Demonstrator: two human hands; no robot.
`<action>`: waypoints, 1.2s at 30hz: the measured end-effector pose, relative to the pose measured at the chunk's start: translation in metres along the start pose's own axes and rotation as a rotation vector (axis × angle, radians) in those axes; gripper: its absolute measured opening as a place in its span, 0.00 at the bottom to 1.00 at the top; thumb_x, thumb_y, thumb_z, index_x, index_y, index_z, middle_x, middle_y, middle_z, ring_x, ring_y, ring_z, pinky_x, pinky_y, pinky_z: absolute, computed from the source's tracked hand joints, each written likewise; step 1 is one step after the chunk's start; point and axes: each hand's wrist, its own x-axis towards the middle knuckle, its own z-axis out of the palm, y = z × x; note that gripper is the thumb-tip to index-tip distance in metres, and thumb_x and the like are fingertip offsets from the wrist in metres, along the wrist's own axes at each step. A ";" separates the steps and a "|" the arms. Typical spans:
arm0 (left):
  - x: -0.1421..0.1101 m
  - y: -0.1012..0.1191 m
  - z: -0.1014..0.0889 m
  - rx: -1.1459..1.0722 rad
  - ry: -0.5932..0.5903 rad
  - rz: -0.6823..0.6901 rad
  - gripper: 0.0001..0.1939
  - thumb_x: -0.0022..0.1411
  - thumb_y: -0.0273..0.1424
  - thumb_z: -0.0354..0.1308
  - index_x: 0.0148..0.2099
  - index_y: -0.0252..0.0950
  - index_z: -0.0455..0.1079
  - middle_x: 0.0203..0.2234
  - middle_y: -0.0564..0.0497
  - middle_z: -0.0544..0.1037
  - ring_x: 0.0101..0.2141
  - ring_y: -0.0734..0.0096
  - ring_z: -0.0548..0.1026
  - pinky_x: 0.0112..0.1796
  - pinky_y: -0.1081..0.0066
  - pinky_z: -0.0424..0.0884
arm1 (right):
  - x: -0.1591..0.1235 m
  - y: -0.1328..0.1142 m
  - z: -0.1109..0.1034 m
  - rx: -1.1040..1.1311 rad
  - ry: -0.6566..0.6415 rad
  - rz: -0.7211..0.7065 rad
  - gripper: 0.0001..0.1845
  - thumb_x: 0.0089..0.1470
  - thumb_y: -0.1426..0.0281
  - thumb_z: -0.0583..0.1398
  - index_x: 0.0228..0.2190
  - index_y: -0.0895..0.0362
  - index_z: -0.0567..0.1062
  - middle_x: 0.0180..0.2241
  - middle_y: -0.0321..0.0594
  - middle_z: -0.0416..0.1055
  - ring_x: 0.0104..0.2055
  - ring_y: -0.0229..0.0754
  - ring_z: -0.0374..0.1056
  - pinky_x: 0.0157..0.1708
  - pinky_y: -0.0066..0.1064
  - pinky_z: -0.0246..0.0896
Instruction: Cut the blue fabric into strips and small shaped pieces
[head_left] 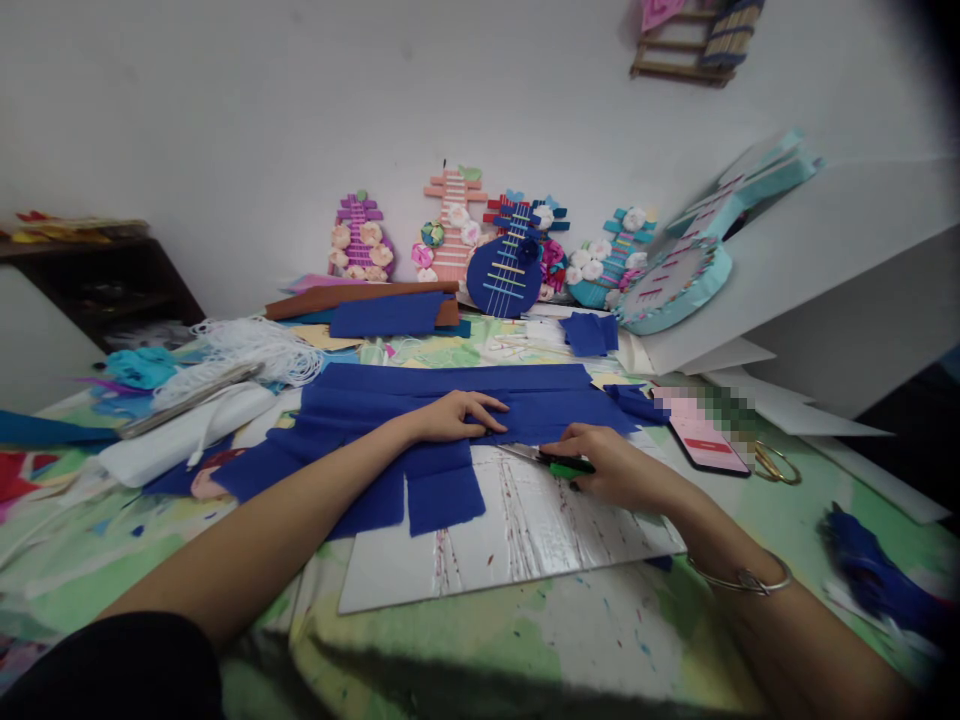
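Deep blue material (pixel 442 485), matte, creased, slit at near edge, green-handled cutter (pixel 568 468)

Soft, rather muted light fills the room, its source impossible to place; the wall (pixel 247 130) reads as flat grey, duller toward the upper left; the white board (pixel 487 555) throws back streaky glare, while the blue felt (pixel 555 408) stays matte; deep shadow gathers beneath the front fold of the tablecloth (pixel 600 635); black vignetting eats the upper right corner; wide-angle stretching leans the dark shelf (pixel 112 275) inward; the blue object (pixel 870 560) at far right smears into blur; mosaic blocks cover the phone's (pixel 712 440) upper edge.
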 end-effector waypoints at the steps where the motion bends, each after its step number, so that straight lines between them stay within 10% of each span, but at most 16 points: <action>1: 0.000 0.000 0.000 0.005 0.002 0.003 0.15 0.55 0.23 0.54 0.44 0.41 0.73 0.51 0.48 0.68 0.52 0.67 0.65 0.53 0.64 0.57 | 0.000 0.000 -0.001 -0.007 -0.007 0.002 0.30 0.37 0.84 0.55 0.42 0.50 0.75 0.35 0.40 0.70 0.36 0.42 0.65 0.35 0.27 0.56; 36: 0.001 0.002 -0.004 -0.040 -0.055 -0.040 0.19 0.57 0.21 0.50 0.48 0.43 0.70 0.54 0.50 0.66 0.54 0.68 0.63 0.54 0.65 0.55 | 0.015 0.010 0.016 -0.029 0.154 0.076 0.36 0.34 0.87 0.49 0.45 0.54 0.74 0.40 0.45 0.71 0.41 0.47 0.65 0.42 0.35 0.57</action>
